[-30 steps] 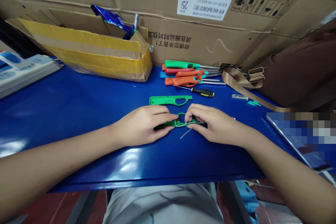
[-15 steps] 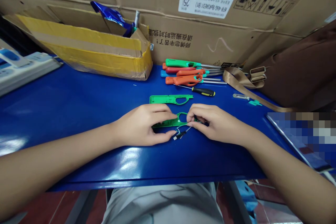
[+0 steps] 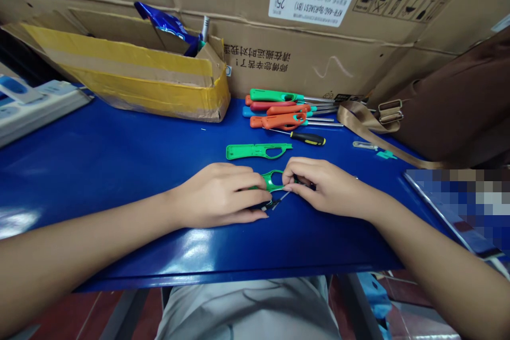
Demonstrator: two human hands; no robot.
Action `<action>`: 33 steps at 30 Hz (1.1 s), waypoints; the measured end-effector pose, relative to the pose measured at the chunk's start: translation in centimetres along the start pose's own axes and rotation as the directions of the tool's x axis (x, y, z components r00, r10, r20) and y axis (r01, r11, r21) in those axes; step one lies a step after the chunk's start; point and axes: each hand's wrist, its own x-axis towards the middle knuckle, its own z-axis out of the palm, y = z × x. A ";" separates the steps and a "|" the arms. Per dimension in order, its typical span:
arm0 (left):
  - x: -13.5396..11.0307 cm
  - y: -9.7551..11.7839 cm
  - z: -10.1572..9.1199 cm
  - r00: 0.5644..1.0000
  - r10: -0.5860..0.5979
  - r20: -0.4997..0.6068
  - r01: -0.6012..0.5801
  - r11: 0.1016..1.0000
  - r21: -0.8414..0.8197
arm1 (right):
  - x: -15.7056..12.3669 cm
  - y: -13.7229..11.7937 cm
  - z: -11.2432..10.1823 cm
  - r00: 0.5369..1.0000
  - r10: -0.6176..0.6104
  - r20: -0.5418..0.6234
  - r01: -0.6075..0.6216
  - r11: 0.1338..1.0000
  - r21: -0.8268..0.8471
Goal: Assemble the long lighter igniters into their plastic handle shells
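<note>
A green lighter casing half, with an oval trigger opening, lies on the blue table between my hands. My left hand rests over its handle end, fingers stretched out and covering much of it. Under those fingertips a small black igniter part with thin wires is partly hidden. At the casing's front end my right hand is closed in a pinch; whether a wire is also between the fingertips I cannot tell. Just beyond, a second green casing half lies with its inside facing up.
Several gas lighters lie piled at the back, beside a black-and-yellow screwdriver. A taped carton stands back left, a power strip left of it. A tan strap and teal piece lie right.
My left hand's fingers have shifted toward me and now cover more of the casing half and the igniter with its wires. My right hand holds nearly the same place.
</note>
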 end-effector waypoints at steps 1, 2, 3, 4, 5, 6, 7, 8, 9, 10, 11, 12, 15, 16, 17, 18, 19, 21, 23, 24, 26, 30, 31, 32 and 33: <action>0.1 0.0 -0.1 1.000 0.024 -0.005 -0.024 1.000 0.016 | 0.0 0.0 0.0 1.000 0.001 0.000 -0.001 1.000 0.000; 0.1 0.0 -0.1 0.999 0.047 -0.010 -0.047 0.998 0.030 | 0.0 0.0 0.0 1.000 0.002 -0.002 -0.002 1.000 0.001; 0.1 0.0 -0.2 0.997 0.070 -0.015 -0.069 0.997 0.037 | 0.0 0.1 0.0 1.000 0.003 -0.003 -0.003 1.000 0.001; 0.1 -0.1 -0.2 0.996 0.089 -0.023 -0.088 0.995 0.037 | 0.0 0.1 0.0 1.000 0.004 -0.004 -0.004 1.000 0.000; 0.1 -0.1 -0.2 0.994 0.102 -0.032 -0.101 0.995 0.029 | 0.0 0.2 0.0 1.000 0.004 -0.005 -0.004 1.000 -0.001; 0.1 -0.2 -0.2 0.993 0.107 -0.046 -0.106 0.994 0.013 | 0.0 0.2 0.0 1.000 0.000 -0.009 0.000 1.000 -0.002; 0.0 -0.3 -0.2 0.992 0.106 -0.064 -0.106 0.994 -0.006 | 0.0 0.2 0.0 1.000 -0.005 -0.014 0.004 1.000 -0.004; -0.1 -0.4 -0.1 0.991 0.099 -0.088 -0.101 0.995 -0.026 | 0.0 0.3 0.0 1.000 -0.009 -0.022 0.009 1.000 -0.005; -0.2 -0.5 0.1 0.989 0.087 -0.117 -0.093 0.994 -0.049 | 0.0 0.3 0.0 0.999 -0.013 -0.029 0.013 1.000 -0.004; -0.3 -0.5 0.2 0.987 0.064 -0.150 -0.076 0.995 -0.072 | 0.0 0.2 0.0 0.999 -0.016 -0.038 0.016 1.000 -0.001; -0.4 -0.6 0.4 0.982 0.031 -0.185 -0.050 0.994 -0.096 | 0.0 0.2 -0.1 0.999 -0.018 -0.043 0.018 1.000 0.005; -0.4 -0.6 0.6 0.976 -0.011 -0.218 -0.016 0.992 -0.122 | 0.0 0.2 -0.1 0.999 -0.021 -0.043 0.022 1.000 0.012; -0.4 -0.7 0.9 0.950 -0.148 -0.273 0.097 0.976 -0.193 | -0.1 0.1 -0.2 0.999 -0.041 -0.029 0.042 0.999 0.031; -0.4 -0.7 0.9 0.945 -0.178 -0.275 0.123 0.971 -0.207 | -0.1 0.2 -0.2 0.998 -0.051 -0.025 0.051 0.998 0.035; -0.4 -0.6 0.9 0.942 -0.195 -0.271 0.139 0.967 -0.214 | -0.1 0.2 -0.2 0.998 -0.060 -0.023 0.061 0.997 0.039; -0.4 -0.7 0.9 0.942 -0.202 -0.268 0.146 0.966 -0.213 | -0.1 0.3 -0.1 0.997 -0.070 -0.024 0.071 0.997 0.042; -0.4 -0.7 0.9 0.945 -0.200 -0.259 0.148 0.967 -0.208 | -0.1 0.3 -0.1 0.997 -0.078 -0.026 0.079 0.996 0.045; -0.5 -0.8 1.0 0.954 -0.189 -0.232 0.147 0.971 -0.189 | -0.1 0.4 0.0 0.996 -0.088 -0.030 0.089 0.995 0.046; -0.5 -0.9 1.1 0.961 -0.186 -0.204 0.152 0.973 -0.173 | -0.1 0.5 0.1 0.996 -0.084 -0.033 0.085 0.995 0.042; -0.5 -1.0 1.2 0.963 -0.189 -0.190 0.158 0.973 -0.168 | 0.0 0.5 0.1 0.996 -0.080 -0.032 0.082 0.996 0.040; -0.6 -1.1 1.3 0.966 -0.198 -0.167 0.171 0.971 -0.166 | 0.0 0.5 0.0 0.997 -0.074 -0.026 0.075 0.997 0.036; -0.6 -1.4 1.5 0.966 -0.215 -0.141 0.191 0.967 -0.169 | -0.1 0.5 0.0 0.997 -0.074 -0.036 0.075 0.997 0.028; -0.6 -1.4 1.5 0.966 -0.218 -0.140 0.193 0.966 -0.172 | -0.1 0.5 0.0 0.996 -0.077 -0.043 0.078 0.997 0.027; -0.5 -1.4 1.6 0.965 -0.222 -0.139 0.197 0.965 -0.175 | -0.1 0.5 0.0 0.995 -0.080 -0.050 0.082 0.996 0.026; -0.5 -1.4 1.5 0.964 -0.227 -0.137 0.201 0.964 -0.176 | -0.1 0.5 0.1 0.995 -0.085 -0.057 0.087 0.996 0.025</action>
